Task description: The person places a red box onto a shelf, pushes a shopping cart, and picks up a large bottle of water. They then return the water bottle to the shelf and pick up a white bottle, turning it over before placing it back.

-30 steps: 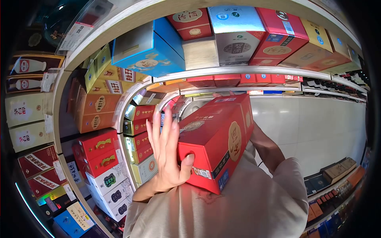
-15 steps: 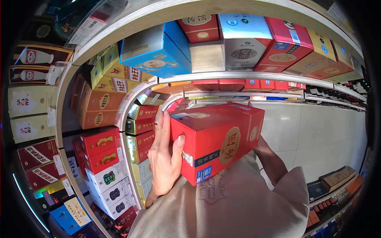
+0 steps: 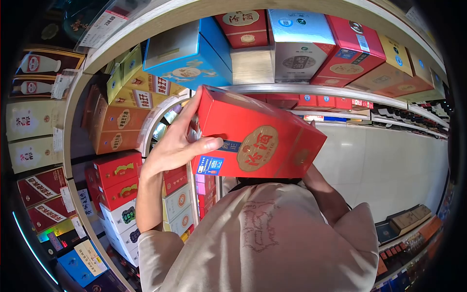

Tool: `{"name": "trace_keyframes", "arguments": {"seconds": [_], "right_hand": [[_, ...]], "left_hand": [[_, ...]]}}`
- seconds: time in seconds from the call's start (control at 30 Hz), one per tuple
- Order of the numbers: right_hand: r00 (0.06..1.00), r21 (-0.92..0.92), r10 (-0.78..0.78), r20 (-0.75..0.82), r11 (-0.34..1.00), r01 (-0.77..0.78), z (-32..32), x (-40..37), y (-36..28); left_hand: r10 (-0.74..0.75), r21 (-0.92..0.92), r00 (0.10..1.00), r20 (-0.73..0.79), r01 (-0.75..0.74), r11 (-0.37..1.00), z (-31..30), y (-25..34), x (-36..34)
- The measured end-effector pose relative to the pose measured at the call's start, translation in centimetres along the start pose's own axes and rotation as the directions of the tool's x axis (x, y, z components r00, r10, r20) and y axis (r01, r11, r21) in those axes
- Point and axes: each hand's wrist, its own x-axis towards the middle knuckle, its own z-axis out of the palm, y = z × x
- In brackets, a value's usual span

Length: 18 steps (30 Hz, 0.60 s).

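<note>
A red liquor box (image 3: 258,138) with an oval gold label is held tilted in front of my chest, clear of the shelves. My left hand (image 3: 181,141) is closed around its left end, thumb on the front face and fingers behind the top edge. Most of my right hand is hidden behind the box's right end; only the wrist (image 3: 315,180) and forearm show plainly. Past the box, an upper shelf carries a blue box (image 3: 187,56), a silver-white box (image 3: 300,46) and another red box (image 3: 348,51). A bare wooden patch (image 3: 253,66) lies between the blue and silver-white boxes.
Shelves of stacked liquor boxes rise on the left, including orange boxes (image 3: 119,124) and white boxes (image 3: 121,214). A price tag (image 3: 108,27) hangs at upper left. Pale tiled floor (image 3: 374,160) is on the right, with a low shelf of boxes (image 3: 411,219) beyond.
The red box has risen toward the upper shelf and turned, its left end swinging up and leftward. My left hand has moved up and left with it, thumb now across the front.
</note>
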Motion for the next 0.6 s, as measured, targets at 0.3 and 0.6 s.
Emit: {"name": "trace_keyframes", "arguments": {"seconds": [0.3,0.6], "right_hand": [[0.994,0.201,0.105,0.006,0.974,-0.104,-1.5,0.0,1.6],[0.996,0.329,0.068,0.056,0.941,-0.083,0.5,1.0,-0.5]], "left_hand": [[-0.105,-0.065,0.992,0.066,0.109,0.992,-1.5,3.1,3.2],[0.246,0.407,0.964,0.096,-0.264,0.874,-1.3,6.2,3.2]]}}
